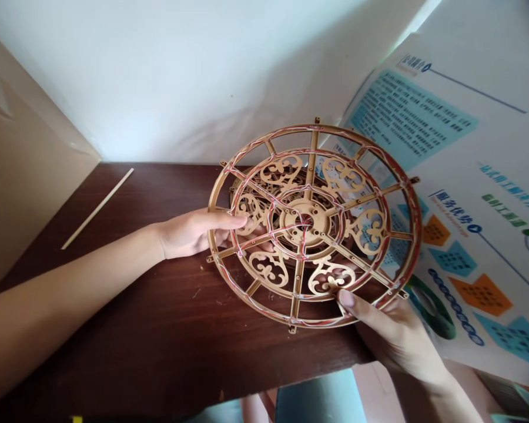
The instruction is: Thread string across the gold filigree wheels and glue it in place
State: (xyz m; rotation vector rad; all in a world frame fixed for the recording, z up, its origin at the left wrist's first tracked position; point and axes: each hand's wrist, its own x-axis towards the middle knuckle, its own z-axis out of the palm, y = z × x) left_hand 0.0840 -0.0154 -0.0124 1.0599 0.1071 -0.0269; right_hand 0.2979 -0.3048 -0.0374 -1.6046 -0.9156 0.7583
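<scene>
A round golden wheel frame (pixel 309 220) with spokes, scroll ornaments and thin red and white wires is held up, tilted, above the table. My left hand (pixel 209 231) grips its left rim, thumb on the near face and fingers behind. Closed on the lower right rim is my right hand (pixel 383 320), with its thumb pressed on the near side. Wires gather at the hub and run along the rings and spokes. Behind the frame, partly hidden by it, sits another ornate piece (pixel 242 187) of similar colour on the table.
A thin pale stick (pixel 97 208) lies on the dark brown table (pixel 158 335) at the left. A white wall (pixel 194 76) stands behind, a tan panel (pixel 22 135) at the left. On the right is a printed poster board (pixel 480 194) with a green tape roll (pixel 434 308) near it.
</scene>
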